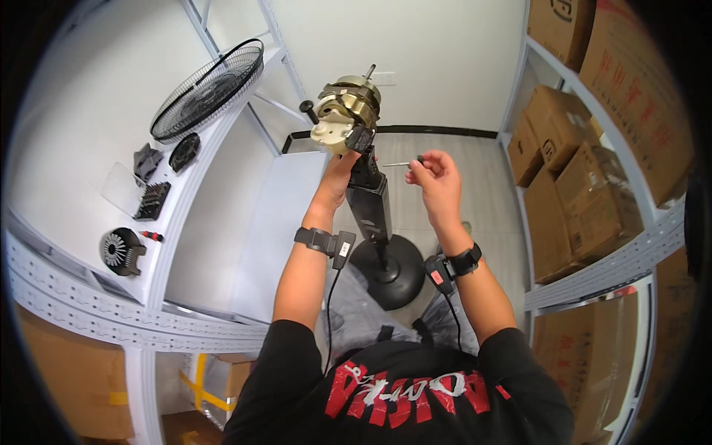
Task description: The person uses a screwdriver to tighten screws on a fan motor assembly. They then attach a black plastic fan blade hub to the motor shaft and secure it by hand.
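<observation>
A stand fan without its grille stands in front of me, its bare metal motor [356, 99] on top of a black column [371, 211] that rises from a round black base [406, 285]. My left hand [341, 172] is closed round the fan's neck [363, 159] just below the motor; some of its fingers are hidden behind it. To the right of the neck, my right hand [437, 180] pinches a small screwdriver [397, 164]. Its thin shaft points left at the neck; whether the tip touches is unclear.
On the left shelf [167, 245] lie a black fan grille [211, 89], a round black part [184, 152], a bit set [153, 200], a red-and-black tool [152, 236] and a vented motor cover [122, 251]. Cardboard boxes [564, 126] fill the right-hand rack.
</observation>
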Demonstrator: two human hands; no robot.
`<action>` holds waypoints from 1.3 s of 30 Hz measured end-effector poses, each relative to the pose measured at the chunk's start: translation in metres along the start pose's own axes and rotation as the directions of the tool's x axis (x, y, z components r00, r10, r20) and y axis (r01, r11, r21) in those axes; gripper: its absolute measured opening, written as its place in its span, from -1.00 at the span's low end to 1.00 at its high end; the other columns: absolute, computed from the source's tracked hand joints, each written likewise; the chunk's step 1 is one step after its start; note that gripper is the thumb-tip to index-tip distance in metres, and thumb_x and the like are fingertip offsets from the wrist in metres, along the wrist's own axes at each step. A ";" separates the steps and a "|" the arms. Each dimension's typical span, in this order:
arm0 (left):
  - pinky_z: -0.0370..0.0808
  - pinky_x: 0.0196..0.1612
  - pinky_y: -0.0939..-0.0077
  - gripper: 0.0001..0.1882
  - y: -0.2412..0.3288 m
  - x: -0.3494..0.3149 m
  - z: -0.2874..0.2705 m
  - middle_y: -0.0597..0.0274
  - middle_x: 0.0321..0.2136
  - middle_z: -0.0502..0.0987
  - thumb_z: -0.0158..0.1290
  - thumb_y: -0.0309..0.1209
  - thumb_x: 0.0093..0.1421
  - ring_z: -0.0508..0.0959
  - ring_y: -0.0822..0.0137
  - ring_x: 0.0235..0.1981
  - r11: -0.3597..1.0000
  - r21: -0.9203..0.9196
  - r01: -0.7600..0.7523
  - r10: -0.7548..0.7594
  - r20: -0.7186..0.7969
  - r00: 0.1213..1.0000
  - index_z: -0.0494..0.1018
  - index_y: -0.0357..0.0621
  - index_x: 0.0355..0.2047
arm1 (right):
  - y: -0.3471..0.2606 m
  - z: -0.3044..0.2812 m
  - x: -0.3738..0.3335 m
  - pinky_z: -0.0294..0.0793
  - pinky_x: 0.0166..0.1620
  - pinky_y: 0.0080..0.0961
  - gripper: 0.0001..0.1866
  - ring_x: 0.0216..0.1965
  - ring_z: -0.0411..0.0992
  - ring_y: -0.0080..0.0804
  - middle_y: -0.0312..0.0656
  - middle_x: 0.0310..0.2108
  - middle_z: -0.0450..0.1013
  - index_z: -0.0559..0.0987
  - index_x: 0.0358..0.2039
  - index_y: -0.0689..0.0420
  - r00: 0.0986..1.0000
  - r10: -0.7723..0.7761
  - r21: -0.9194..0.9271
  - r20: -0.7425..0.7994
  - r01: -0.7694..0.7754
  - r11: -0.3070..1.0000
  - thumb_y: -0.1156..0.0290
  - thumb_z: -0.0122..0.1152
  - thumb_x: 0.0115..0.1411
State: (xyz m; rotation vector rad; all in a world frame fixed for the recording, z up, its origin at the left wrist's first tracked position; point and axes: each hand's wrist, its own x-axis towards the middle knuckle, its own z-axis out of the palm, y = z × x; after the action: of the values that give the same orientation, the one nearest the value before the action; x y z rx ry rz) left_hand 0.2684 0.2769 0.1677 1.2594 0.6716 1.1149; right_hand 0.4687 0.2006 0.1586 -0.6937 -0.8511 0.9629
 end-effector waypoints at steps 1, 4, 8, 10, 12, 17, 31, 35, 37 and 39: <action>0.56 -0.04 0.40 -0.47 0.000 0.000 0.001 0.12 -0.17 0.62 0.12 -0.06 0.30 0.63 0.33 -0.15 1.000 0.019 -0.007 0.007 -0.018 1.000 0.40 -0.21 0.08 | 0.008 0.003 0.003 0.63 -0.31 -0.52 -0.75 -0.40 0.56 -0.46 -0.19 -0.32 0.43 0.40 -0.15 0.28 1.000 -0.005 0.010 0.001 0.005 1.000 0.60 0.29 0.23; 0.55 0.01 0.36 -0.45 -0.004 0.002 0.005 0.10 -0.12 0.60 0.10 -0.06 0.32 0.62 0.31 -0.09 0.998 0.051 -0.021 0.024 -0.054 0.998 0.37 -0.22 0.12 | 0.017 0.015 0.005 0.62 -0.32 -0.56 -0.75 -0.38 0.56 -0.48 -0.21 -0.31 0.42 0.40 -0.16 0.29 0.999 -0.034 0.061 -0.005 0.034 0.998 0.61 0.28 0.23; 0.56 0.02 0.35 -0.42 -0.008 0.004 0.010 0.14 -0.10 0.58 0.08 -0.03 0.33 0.60 0.29 -0.05 0.997 0.053 -0.063 0.066 -0.055 0.996 0.33 -0.22 0.16 | 0.025 0.018 0.005 0.60 -0.32 -0.59 -0.79 -0.39 0.57 -0.52 -0.22 -0.34 0.45 0.40 -0.19 0.27 0.997 -0.067 0.025 -0.023 0.068 0.997 0.58 0.27 0.25; 0.55 0.02 0.35 -0.43 -0.004 0.001 0.009 0.16 -0.10 0.57 0.08 -0.04 0.34 0.60 0.29 -0.06 0.998 0.046 -0.045 0.047 -0.052 0.998 0.33 -0.22 0.16 | 0.025 0.019 0.000 0.59 -0.32 -0.60 -0.79 -0.39 0.57 -0.53 -0.23 -0.37 0.47 0.39 -0.21 0.26 0.998 -0.069 -0.061 -0.007 0.068 0.996 0.58 0.27 0.25; 0.55 0.01 0.35 -0.46 -0.002 0.000 0.008 0.16 -0.10 0.57 0.04 -0.05 0.36 0.61 0.31 -0.11 0.999 0.016 -0.035 0.035 -0.018 0.999 0.35 -0.22 0.14 | 0.028 0.021 -0.009 0.58 -0.33 -0.61 -0.79 -0.41 0.57 -0.53 -0.23 -0.39 0.48 0.38 -0.23 0.25 0.997 -0.079 -0.118 0.008 0.080 0.990 0.57 0.27 0.25; 0.50 -0.08 0.50 -0.60 -0.012 0.004 0.010 0.23 -0.20 0.60 0.01 -0.15 0.37 0.58 0.42 -0.20 0.998 0.001 -0.062 0.062 -0.054 0.997 0.45 -0.22 0.02 | 0.034 0.022 -0.017 0.59 -0.36 -0.58 -0.80 -0.45 0.57 -0.51 -0.20 -0.42 0.50 0.36 -0.27 0.24 0.994 -0.108 -0.096 -0.002 0.107 0.990 0.57 0.25 0.26; 0.33 0.01 0.55 -0.58 0.005 -0.032 0.025 0.35 -0.14 0.53 0.13 -0.18 0.32 0.42 0.50 -0.11 0.981 0.086 -0.176 0.194 -0.273 0.942 0.46 -0.24 0.03 | -0.006 0.028 0.008 0.47 -0.52 -0.57 -0.77 -0.58 0.49 -0.52 -0.19 -0.52 0.53 0.36 -0.28 0.13 0.974 0.184 -0.285 0.132 -0.141 0.948 0.51 0.29 0.26; 0.29 0.12 0.53 -0.51 0.009 -0.031 0.018 0.32 -0.04 0.51 0.14 -0.17 0.30 0.42 0.47 -0.01 0.986 0.035 -0.163 0.166 -0.235 0.958 0.42 -0.25 0.11 | 0.000 0.033 0.000 0.45 -0.54 -0.60 -0.79 -0.59 0.47 -0.56 -0.22 -0.54 0.52 0.37 -0.27 0.12 0.981 0.166 -0.338 0.102 -0.123 0.933 0.48 0.28 0.27; 0.23 0.21 0.50 -0.42 0.007 -0.032 0.018 0.27 0.06 0.48 0.17 -0.12 0.27 0.39 0.42 0.09 0.990 -0.001 -0.139 0.136 -0.191 0.972 0.38 -0.22 0.17 | -0.004 0.033 0.000 0.44 -0.54 -0.61 -0.80 -0.59 0.47 -0.57 -0.23 -0.55 0.52 0.39 -0.25 0.13 0.984 0.140 -0.359 0.108 -0.093 0.929 0.47 0.27 0.27; 0.20 0.23 0.49 -0.40 0.004 -0.030 0.010 0.26 0.08 0.46 0.18 -0.12 0.26 0.37 0.42 0.13 0.992 0.008 -0.123 0.123 -0.176 0.977 0.36 -0.22 0.19 | -0.017 0.041 -0.003 0.43 -0.54 -0.61 -0.82 -0.60 0.46 -0.58 -0.23 -0.55 0.51 0.42 -0.22 0.15 0.981 0.101 -0.349 0.167 -0.038 0.936 0.48 0.26 0.28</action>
State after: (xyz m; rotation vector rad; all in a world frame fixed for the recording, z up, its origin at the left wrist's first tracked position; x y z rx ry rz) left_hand 0.2655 0.2451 0.1684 1.2223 0.7315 1.3411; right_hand 0.4394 0.1961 0.1917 -0.9509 -1.1815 0.9607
